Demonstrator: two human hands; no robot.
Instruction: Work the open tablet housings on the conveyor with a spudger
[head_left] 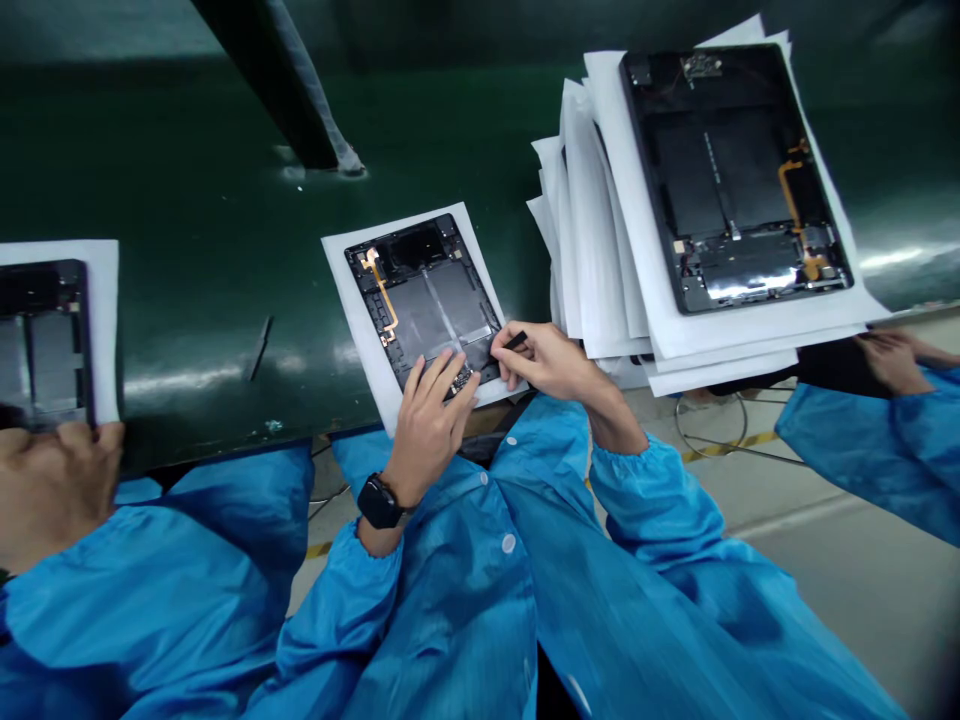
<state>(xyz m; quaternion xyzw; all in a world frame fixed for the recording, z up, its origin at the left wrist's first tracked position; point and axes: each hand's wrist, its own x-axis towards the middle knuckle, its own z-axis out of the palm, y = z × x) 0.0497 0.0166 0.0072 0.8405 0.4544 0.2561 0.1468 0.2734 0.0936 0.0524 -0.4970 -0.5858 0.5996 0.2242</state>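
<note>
At a dark green workbench (210, 270), pinches a slim black tool (516, 341) between thumb and fingers of the right hand (544, 360), at the near right corner of an opened tablet (416, 310), the tool's tip too small to make out. Lays the left hand (431, 420) just left of that grip, released, with fingers spread over the tablet's near part beside a small circuit board (461, 382). Wears a black smartwatch (380, 502) on the left wrist. Beneath the grip, has a white sheet (362, 320) under the tablet; farther off to its left, across the casing, an orange ribbon cable (384, 295). Right of the grip, has a stack of white sheets (604, 250) nearby, topped by a second opened tablet (682, 180). Well left of the grip, has a thin black stick (261, 348) on the bench and, beyond it, a co-worker's hand (52, 490) at a third tablet (49, 345).
</note>
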